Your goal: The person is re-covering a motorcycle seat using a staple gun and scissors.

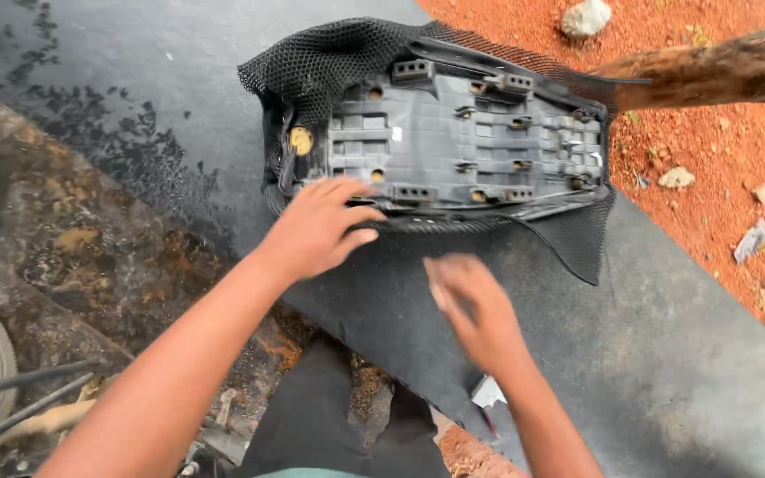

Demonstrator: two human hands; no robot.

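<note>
While the upside-down bike seat [453,142] is lying on the dark slab [666,354], its near edge is being touched by the left hand [316,226], fingers spread flat and not closed on anything. The right hand [475,305] is being held just this side of the seat, blurred, so it cannot be told whether it is open or closed. Black mesh cover [329,57] is being seen around the seat's edges. A log [719,66] and a stone [586,16] are lying beyond the seat on red dirt [719,159].
</note>
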